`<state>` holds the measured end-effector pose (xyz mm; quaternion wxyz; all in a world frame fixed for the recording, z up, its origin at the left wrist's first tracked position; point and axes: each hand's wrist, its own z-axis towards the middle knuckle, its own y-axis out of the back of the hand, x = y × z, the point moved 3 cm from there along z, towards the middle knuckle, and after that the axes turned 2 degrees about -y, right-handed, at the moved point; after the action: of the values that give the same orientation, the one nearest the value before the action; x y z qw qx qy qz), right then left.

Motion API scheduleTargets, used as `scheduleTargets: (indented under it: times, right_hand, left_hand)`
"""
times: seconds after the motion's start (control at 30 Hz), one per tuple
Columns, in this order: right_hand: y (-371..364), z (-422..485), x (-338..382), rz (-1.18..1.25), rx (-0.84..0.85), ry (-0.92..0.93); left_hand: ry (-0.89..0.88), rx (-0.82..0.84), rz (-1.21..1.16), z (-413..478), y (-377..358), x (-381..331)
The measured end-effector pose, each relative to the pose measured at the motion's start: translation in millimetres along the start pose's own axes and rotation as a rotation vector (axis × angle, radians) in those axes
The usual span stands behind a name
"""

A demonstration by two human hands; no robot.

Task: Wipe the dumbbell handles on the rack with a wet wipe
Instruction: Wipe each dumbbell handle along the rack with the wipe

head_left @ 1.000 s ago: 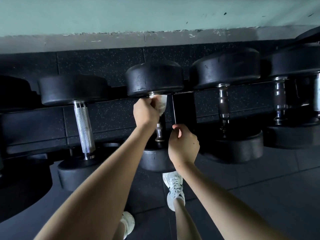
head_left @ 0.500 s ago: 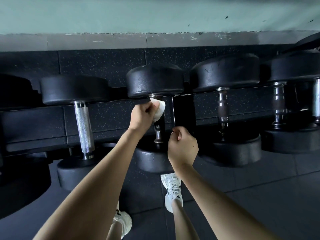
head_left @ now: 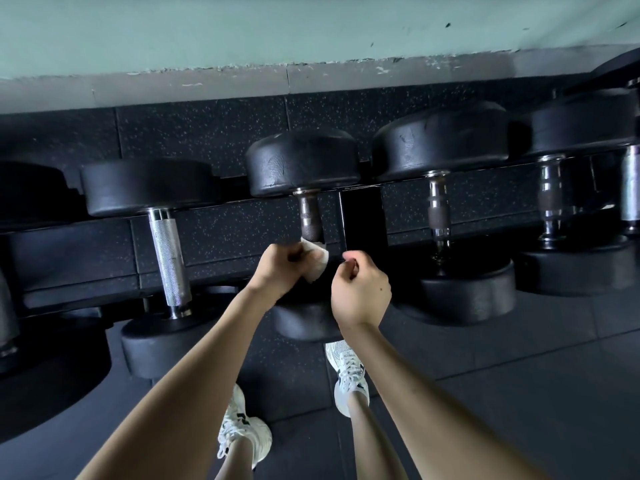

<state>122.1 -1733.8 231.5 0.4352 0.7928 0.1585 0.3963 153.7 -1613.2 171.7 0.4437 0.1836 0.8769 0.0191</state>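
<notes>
- Six dumbbells are counted on the rack (head_left: 69, 254), side by side. The two outermost are cut off by the edges of the view.
- The far-left dumbbell (head_left: 31, 192) is seen only in part.
- The bright knurled handle (head_left: 168, 258) of the second dumbbell lies bare, left of both hands and nearer the left one.
- The left hand (head_left: 280, 268) is clenched round the one wet wipe (head_left: 316, 264), which is wrapped on the near end of the third dumbbell's handle (head_left: 309, 216).
- This handle's long axis runs straight away from the person, from the near head under the wrists to the far head (head_left: 301, 162) by the wall.
- The uncovered length of the handle lies beyond the grip, toward the wall. Any further stroke is judged to be a slide outward along that axis.
- The right hand (head_left: 360, 289) is held just beside the wipe, apart from the handle. Its fingers are curled into a fist and nothing is seen inside it.
- The fourth dumbbell's handle (head_left: 438, 216) lies right of the right hand, on the side away from the wipe. It is judged that the left hand would need to cross over, or the wipe be passed, to reach it.
- The fifth dumbbell's handle (head_left: 551, 202) and the cut-off sixth dumbbell (head_left: 630, 188) lie further right, well apart from both hands.
- One wipe, two hands and two white shoes (head_left: 348, 372) are counted.
</notes>
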Motion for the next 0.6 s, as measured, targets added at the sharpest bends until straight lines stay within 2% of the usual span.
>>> scheduleTargets:
  times: [0.07, 0.17, 0.23, 0.3, 0.43, 0.53, 0.6]
  right_hand:
    - [-1, 1, -3, 0.023, -0.016, 0.008]
    - [-2, 1, -7, 0.079, -0.033, 0.013]
    - [-1, 1, -8, 0.121, -0.058, -0.010]
    - [-2, 1, -12, 0.210, -0.094, -0.065]
    - [-2, 4, -21, 0.569, -0.174, -0.223]
    - [0, 7, -25, 0.664, -0.207, -0.289]
    - [1, 8, -27, 0.660, -0.224, -0.301]
  left_hand:
    - [0.100, 0.111, -0.138, 3, 4, 0]
    - [0.165, 0.211, -0.125, 6, 5, 3]
    - [0.155, 0.153, -0.107, 7, 2, 6]
    - [0.071, 0.090, -0.052, 10, -1, 13]
    - [-0.019, -0.082, 0.280, 6, -2, 10]
    - [-0.076, -0.114, 0.540, -1, -2, -3]
    - [-0.068, -0.134, 0.571, -3, -1, -7]
